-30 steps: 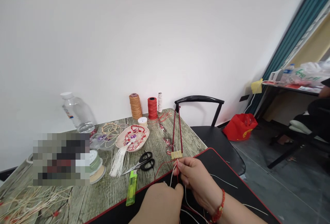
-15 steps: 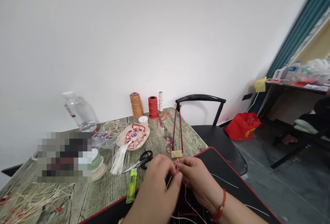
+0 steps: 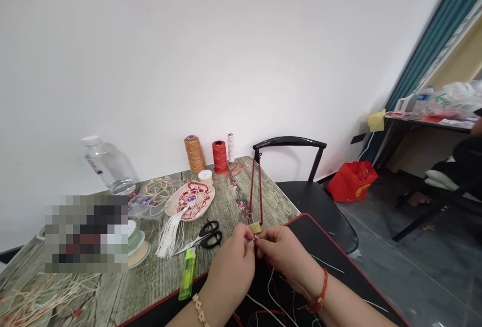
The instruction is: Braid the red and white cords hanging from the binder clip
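My left hand (image 3: 234,261) and my right hand (image 3: 283,250) meet just below a gold binder clip (image 3: 255,227). Each pinches thin red and white cord between thumb and forefinger; the knotted part is mostly hidden by the fingertips. A dark red cord loop (image 3: 260,186) runs up from the clip to the chair back. Loose white cord (image 3: 276,297) trails down from my hands over a black mat (image 3: 320,256) with a red edge. To the left of my left hand lie black-handled scissors (image 3: 210,235) and a yellow-green lighter (image 3: 187,274).
An oval dish (image 3: 209,204) holds red-and-white cordwork with a white tassel (image 3: 169,236). Behind it stand orange (image 3: 195,155), red (image 3: 220,157) and white (image 3: 231,148) thread spools. A clear bottle (image 3: 109,166) leans left. A black chair (image 3: 312,211) stands beyond the table.
My left hand has turned and moved slightly left, its fingertips now pinching close to the clip beside my right fingertips. The clip looks tilted now. The whole view has shifted slightly.
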Action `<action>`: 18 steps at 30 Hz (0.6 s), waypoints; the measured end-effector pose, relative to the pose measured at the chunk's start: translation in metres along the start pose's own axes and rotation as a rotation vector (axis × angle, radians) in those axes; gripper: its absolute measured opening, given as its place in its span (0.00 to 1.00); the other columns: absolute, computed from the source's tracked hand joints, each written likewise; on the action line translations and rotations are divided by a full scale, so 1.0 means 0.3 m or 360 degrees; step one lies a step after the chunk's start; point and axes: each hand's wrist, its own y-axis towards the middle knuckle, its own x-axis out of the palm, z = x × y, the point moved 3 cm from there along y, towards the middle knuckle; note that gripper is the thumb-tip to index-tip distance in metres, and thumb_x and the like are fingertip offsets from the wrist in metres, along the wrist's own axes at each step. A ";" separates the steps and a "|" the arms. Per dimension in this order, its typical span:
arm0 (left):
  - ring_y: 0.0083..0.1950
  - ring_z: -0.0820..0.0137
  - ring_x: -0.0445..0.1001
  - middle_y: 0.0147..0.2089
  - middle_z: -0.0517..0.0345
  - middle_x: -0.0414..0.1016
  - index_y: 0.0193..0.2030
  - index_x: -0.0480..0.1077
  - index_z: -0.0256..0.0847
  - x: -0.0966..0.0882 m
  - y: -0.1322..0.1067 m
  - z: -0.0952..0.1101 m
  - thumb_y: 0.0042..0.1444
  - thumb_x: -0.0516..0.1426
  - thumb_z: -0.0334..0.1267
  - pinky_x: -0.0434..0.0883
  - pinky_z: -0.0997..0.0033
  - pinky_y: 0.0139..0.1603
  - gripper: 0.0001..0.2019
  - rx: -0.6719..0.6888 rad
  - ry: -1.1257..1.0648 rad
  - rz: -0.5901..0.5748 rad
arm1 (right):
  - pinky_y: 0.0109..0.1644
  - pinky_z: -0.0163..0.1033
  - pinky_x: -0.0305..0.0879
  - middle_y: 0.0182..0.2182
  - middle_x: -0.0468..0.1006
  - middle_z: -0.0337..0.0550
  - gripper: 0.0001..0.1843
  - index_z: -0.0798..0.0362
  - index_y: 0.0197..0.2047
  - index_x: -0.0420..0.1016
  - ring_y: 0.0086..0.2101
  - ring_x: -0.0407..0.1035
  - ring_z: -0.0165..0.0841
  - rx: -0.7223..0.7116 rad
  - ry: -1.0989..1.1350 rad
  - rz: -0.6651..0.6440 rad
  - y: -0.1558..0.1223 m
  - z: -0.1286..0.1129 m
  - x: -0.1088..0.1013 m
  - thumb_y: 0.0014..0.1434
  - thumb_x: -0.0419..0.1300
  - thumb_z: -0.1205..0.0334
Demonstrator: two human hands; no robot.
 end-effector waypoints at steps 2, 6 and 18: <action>0.35 0.66 0.71 0.33 0.58 0.73 0.37 0.61 0.44 -0.004 0.000 0.004 0.59 0.46 0.30 0.60 0.71 0.35 0.06 0.0024 0.0060 -0.0008 | 0.21 0.34 0.41 0.11 0.63 0.32 0.11 0.55 0.18 0.70 0.15 0.50 0.23 0.0003 -0.0047 0.0008 0.004 -0.004 -0.011 0.51 0.60 0.69; 0.36 0.66 0.72 0.36 0.56 0.74 0.39 0.61 0.44 0.005 0.005 -0.003 0.60 0.46 0.31 0.61 0.71 0.36 0.06 0.0029 0.0071 0.0007 | 0.20 0.33 0.43 0.14 0.67 0.34 0.11 0.55 0.19 0.70 0.15 0.52 0.23 0.0005 -0.0065 0.0019 0.014 0.005 -0.024 0.51 0.61 0.68; 0.36 0.63 0.71 0.33 0.53 0.74 0.33 0.68 0.40 0.050 0.037 -0.074 0.57 0.51 0.37 0.62 0.68 0.37 0.07 -0.0176 -0.0398 0.0045 | 0.17 0.32 0.35 0.15 0.67 0.32 0.07 0.54 0.24 0.67 0.12 0.46 0.19 0.0192 0.0351 -0.0123 -0.008 0.018 -0.009 0.51 0.58 0.63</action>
